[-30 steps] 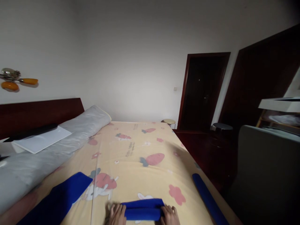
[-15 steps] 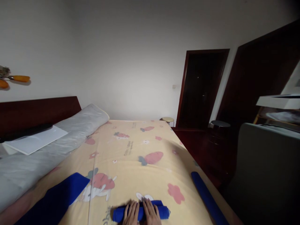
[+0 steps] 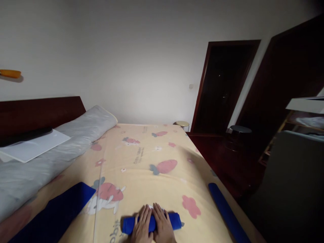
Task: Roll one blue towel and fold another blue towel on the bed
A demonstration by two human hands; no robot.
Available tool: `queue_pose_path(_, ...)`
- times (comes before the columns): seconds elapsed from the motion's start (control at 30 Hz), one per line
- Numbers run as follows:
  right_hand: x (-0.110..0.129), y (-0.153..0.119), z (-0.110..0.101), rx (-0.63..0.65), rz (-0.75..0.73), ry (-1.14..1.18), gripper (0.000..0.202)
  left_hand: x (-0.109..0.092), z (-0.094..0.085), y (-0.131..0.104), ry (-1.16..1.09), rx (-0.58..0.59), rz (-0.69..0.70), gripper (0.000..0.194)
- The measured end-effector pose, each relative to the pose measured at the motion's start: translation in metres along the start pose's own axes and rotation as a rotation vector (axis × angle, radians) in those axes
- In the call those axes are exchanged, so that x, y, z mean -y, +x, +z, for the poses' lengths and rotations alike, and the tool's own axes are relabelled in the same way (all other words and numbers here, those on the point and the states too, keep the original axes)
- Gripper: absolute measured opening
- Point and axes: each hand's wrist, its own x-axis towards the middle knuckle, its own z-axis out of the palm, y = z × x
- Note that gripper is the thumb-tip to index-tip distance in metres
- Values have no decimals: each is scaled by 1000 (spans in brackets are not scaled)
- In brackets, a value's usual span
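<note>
**Both palms flat on a rolled blue cloth at the near edge of the bed**

At nine o'clock we see a white sheet of paper (image 3: 35, 148) lying on a long grey bolster (image 3: 63, 145) in front of the dark headboard (image 3: 37, 109). Lower, at about eight o'clock, a flat dark blue cloth (image 3: 55, 216) lies spread on the yellow bedsheet (image 3: 152, 175), which is printed with carrots, rabbits and pink flowers.

At six o'clock lies the rolled blue cloth (image 3: 152, 223): a short, tight cylinder of bright blue fabric, set crosswise on the sheet, its two ends showing on either side of our hands. Our left hand (image 3: 142, 225) and right hand (image 3: 162, 225) lie side by side on top of it, fingers stretched out and pressing down, neither one closed around it.

There is small writing printed on the sheet at the centre and by the near edge, too blurred for us to read.

At four o'clock a long blue roll (image 3: 227, 212) lies along the bed's right edge, well apart from our hands. At two o'clock stands a dark doorway (image 3: 222, 87).
</note>
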Motion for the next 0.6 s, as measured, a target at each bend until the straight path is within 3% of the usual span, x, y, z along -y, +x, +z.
queue_pose_path(0.17, 10, 1, -12, 79, 63, 2, 86, -7, -14, 0, -12, 30, -1, 93)
queue_pose_path(0.4, -4, 4, 1, 43, 40, 56, 86, -11, -18, 2, -56, 72, -48, 90)
queue_pose_path(0.6, -4, 3, -10, 91, 8, 32, 91, -4, -26, 7, -22, 135, -9, 88)
